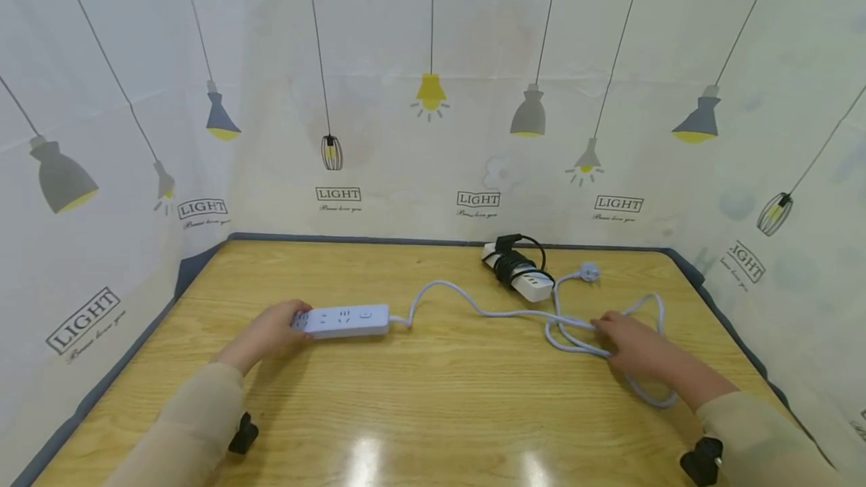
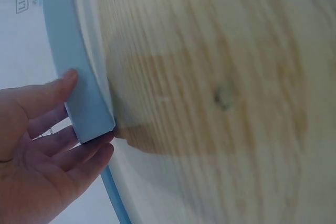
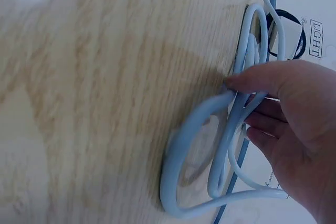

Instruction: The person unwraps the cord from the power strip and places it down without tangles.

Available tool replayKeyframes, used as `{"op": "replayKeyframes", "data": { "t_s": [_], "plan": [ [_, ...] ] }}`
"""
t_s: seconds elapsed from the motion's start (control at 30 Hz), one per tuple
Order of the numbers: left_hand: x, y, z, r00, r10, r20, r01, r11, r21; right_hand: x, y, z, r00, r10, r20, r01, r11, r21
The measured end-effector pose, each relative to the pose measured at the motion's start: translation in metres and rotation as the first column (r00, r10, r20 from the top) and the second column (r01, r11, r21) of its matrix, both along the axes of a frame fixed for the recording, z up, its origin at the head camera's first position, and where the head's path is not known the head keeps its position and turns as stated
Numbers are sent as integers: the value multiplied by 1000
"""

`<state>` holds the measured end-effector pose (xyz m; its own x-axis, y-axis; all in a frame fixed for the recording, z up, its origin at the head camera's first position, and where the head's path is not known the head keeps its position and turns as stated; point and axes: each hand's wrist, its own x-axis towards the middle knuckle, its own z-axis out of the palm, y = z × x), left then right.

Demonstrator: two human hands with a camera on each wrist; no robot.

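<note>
A white power strip [image 1: 345, 320] lies on the wooden table [image 1: 433, 412] at centre left. My left hand [image 1: 284, 322] grips its left end; in the left wrist view the thumb and fingers [image 2: 79, 148] close round the strip's end [image 2: 89, 114]. The strip's white cable [image 1: 467, 305] runs right into loose loops, and its plug [image 1: 590, 271] lies further back. My right hand [image 1: 619, 333] rests on those loops. In the right wrist view the hand [image 3: 262, 103] has thumb and fingers curled round the cable loops [image 3: 191, 129].
A second white power strip [image 1: 528, 280] wound with a black cable [image 1: 514, 261] lies at the back centre right. A printed cloth wall [image 1: 433, 96] surrounds the table on three sides. Black wrist mounts [image 1: 700, 461] sit near the front edge.
</note>
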<state>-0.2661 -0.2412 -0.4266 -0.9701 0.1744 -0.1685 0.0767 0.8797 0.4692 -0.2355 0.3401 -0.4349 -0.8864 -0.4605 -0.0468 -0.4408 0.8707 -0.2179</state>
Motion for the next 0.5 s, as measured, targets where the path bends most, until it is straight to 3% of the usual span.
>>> {"op": "replayKeyframes", "data": {
  "t_s": [0.17,0.5],
  "plan": [
    [2,0,-2,1000,-14,3,14,1000,-5,3,0,-3,994,86,-73,-85,996,13],
    [-4,10,-1,1000,-25,0,25,1000,-5,16,-11,2,976,194,-100,-194,981,7]
  ]
}}
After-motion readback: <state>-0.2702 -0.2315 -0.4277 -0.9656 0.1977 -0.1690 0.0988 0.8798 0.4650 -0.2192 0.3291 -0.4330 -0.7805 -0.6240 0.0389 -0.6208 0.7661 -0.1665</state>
